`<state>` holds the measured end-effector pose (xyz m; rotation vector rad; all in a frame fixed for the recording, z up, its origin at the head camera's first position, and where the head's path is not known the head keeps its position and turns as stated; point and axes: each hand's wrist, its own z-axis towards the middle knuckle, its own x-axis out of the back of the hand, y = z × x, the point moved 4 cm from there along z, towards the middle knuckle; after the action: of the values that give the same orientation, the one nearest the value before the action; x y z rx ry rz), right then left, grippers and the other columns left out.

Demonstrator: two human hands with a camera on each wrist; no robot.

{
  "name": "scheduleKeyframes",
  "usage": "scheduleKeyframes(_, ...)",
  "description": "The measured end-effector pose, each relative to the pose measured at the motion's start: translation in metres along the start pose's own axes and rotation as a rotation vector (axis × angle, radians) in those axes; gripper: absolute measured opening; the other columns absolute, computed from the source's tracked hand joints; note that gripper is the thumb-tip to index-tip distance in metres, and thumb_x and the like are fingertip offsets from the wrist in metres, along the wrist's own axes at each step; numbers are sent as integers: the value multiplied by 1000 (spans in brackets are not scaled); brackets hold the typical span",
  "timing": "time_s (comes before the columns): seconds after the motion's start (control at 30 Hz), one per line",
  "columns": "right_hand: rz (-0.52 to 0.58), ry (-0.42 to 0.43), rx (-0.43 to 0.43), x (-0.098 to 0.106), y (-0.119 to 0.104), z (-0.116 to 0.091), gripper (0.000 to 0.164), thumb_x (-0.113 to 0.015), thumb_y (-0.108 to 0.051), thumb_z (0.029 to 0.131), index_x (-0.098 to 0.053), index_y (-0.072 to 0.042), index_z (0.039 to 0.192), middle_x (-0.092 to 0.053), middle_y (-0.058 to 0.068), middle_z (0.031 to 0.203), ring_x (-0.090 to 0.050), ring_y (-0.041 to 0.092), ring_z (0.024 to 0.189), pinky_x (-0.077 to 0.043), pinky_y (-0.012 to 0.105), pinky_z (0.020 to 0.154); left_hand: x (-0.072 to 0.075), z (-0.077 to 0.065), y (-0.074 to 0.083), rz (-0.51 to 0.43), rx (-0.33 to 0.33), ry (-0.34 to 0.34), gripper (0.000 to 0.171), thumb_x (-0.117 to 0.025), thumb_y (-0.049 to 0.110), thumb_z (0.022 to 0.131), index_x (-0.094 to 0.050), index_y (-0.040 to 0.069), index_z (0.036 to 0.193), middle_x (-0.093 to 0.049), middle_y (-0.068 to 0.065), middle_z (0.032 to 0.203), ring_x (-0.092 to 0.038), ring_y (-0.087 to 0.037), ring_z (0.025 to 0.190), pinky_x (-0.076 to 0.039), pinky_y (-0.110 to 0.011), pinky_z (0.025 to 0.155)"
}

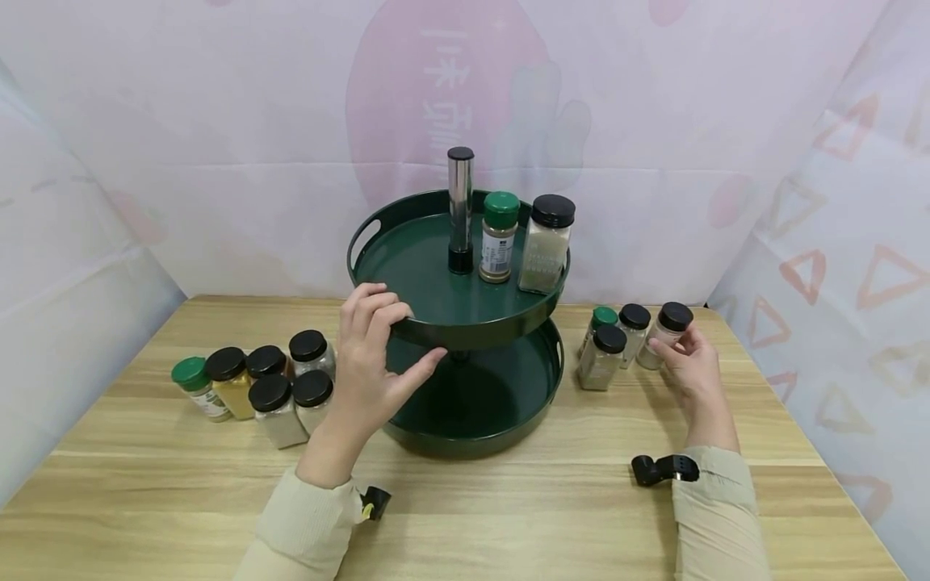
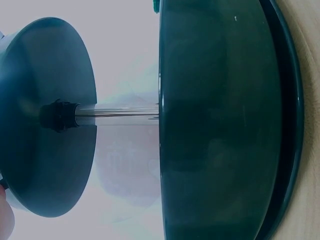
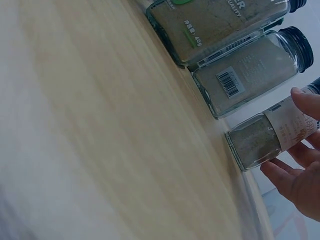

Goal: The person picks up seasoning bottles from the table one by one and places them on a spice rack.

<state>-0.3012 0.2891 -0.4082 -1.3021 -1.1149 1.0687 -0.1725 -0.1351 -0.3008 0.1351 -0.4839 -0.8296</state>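
My right hand (image 1: 693,363) holds a spice jar (image 3: 255,140) with a black lid and pale label, thumb on one side and fingers on the other. The jar stands at the right of the table, its base at the tabletop. My left hand (image 1: 370,347) is at the front left of a green two-tier round tray (image 1: 483,335); its fingers curl over the upper rim and the thumb lies just below. On the upper tier stand a green-lidded spice jar (image 1: 498,242) and a larger black-lidded jar (image 1: 546,250), right of the metal post (image 1: 461,210).
Beside the held jar stand a square black-lidded jar (image 1: 601,363), another black-lidded jar (image 1: 634,327) and a green-lidded jar (image 1: 603,317). Several spice jars cluster left of the tray, including a yellow-filled one (image 1: 234,394). A cloth backdrop (image 1: 276,226) encloses the wooden table (image 1: 523,516).
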Motion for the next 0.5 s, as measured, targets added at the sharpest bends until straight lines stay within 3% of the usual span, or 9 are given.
scheduleKeyframes(0.2,16,-9,28,1,1,2,37,-67,0,92,-55,-32,106,-65,-28,91,-57,-8,89,-46,8,73,0,0,0,-2,0,2,56,-61,55,93,-56,1,108,-56,-20,117,-41,-38,128,-32,-52,115)
scheduleKeyframes(0.5,0,-16,14,2,1,0,36,-68,-3,92,-56,-30,111,-66,-29,92,-57,-7,90,-46,9,74,0,0,0,4,2,-2,56,-60,55,93,-56,1,109,-56,-19,117,-41,-38,129,-31,-52,115)
